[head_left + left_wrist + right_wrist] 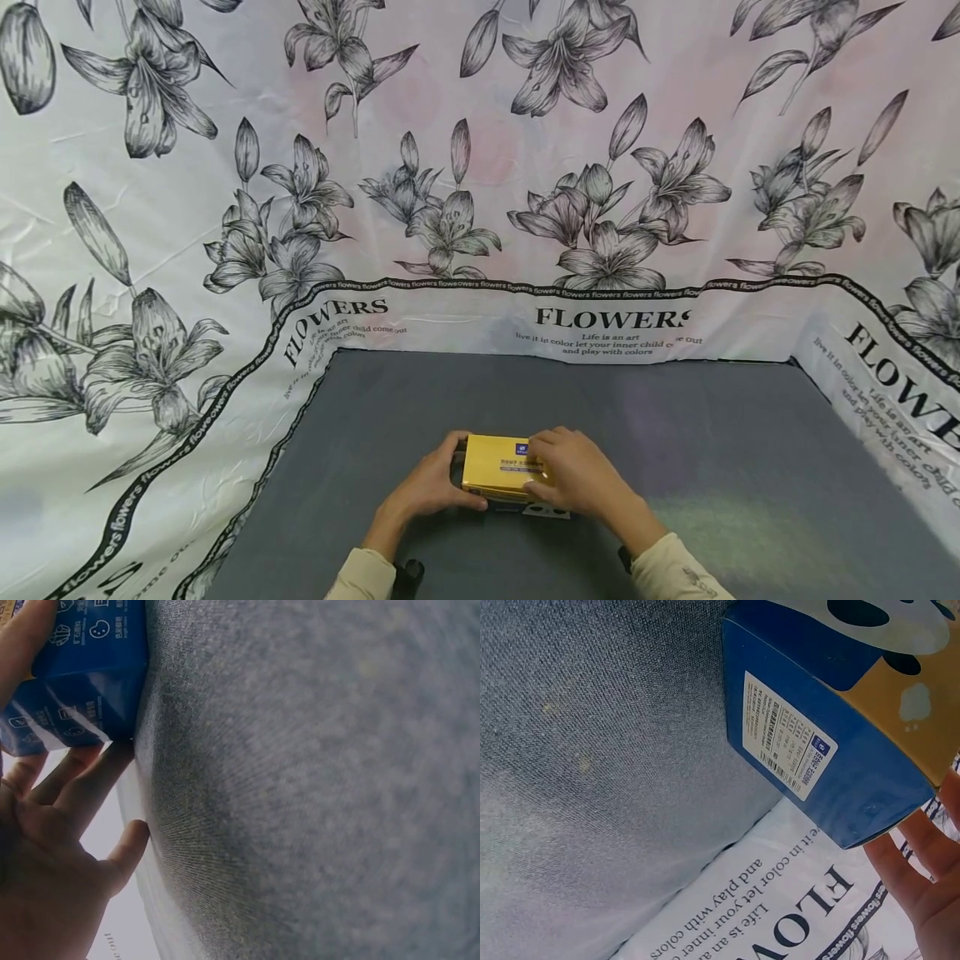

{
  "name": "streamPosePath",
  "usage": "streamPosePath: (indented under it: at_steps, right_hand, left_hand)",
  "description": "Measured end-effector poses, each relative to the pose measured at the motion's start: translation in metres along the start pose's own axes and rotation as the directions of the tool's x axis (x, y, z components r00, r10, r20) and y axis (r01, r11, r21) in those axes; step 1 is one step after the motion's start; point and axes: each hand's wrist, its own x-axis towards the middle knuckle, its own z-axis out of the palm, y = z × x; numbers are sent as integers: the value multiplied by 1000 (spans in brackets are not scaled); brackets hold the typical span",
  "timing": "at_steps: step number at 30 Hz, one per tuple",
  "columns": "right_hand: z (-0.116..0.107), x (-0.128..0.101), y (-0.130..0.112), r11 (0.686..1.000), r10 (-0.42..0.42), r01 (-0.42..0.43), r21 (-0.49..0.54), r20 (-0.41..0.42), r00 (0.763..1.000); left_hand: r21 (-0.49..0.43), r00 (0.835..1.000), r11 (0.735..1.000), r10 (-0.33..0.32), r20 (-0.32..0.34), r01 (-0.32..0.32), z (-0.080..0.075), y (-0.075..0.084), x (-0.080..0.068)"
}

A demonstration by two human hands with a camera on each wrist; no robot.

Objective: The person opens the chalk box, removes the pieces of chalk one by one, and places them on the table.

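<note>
A small box [491, 468] with a yellow top stands on the grey table, between both hands. My left hand [431, 483] holds its left end, thumb along the front lower edge and fingers toward the back. My right hand [583, 473] grips the right part, with fingertips over the top and the thumb at the front. In the left wrist view the box's blue end [82, 712] carries white icons, and fingers reach behind it. A white label [789, 735] shows on the other blue end in the right wrist view, beside a panda-like print. The underside is hidden.
The dark grey tabletop [720, 433] spreads around the box. White cloth [435, 321] printed with black lilies and "FLOWERS" lettering rises behind the table and along both sides. Pale sleeves [667, 571] cover the forearms, with a dark strap piece [408, 577] near the left wrist.
</note>
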Motion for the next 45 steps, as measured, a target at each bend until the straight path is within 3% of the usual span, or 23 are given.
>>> streamPosePath:
  at_steps: [6, 13, 26, 32, 39, 45]
  right_hand:
    - [-4, -1, 2, 1000, 3, -4, 17, 39, 999]
    - [-7, -4, 10, 992, 70, -82, 99, 111, 991]
    - [0, -6, 20, 990, 28, -32, 136, 32, 999]
    - [-2, -4, 21, 981, 61, -70, 179, 55, 997]
    - [-6, -2, 22, 967, 115, -128, 221, 72, 991]
    - [-7, 2, 24, 953, 131, -151, 262, 94, 987]
  left_hand:
    - [-4, 1000, 1000, 0, 0, 0, -1, -1, 1]
    - [16, 1000, 999, -28, -8, 29, 0, 0, 1]
    - [2, 1000, 1000, -18, -20, 18, 2, 1, 1]
    - [4, 1000, 1000, -22, -21, 22, 2, 2, 0]
    - [10, 1000, 1000, 22, -6, -22, 0, 1, 0]
    - [11, 1000, 1000, 5, 1, -5, -1, 2, 0]
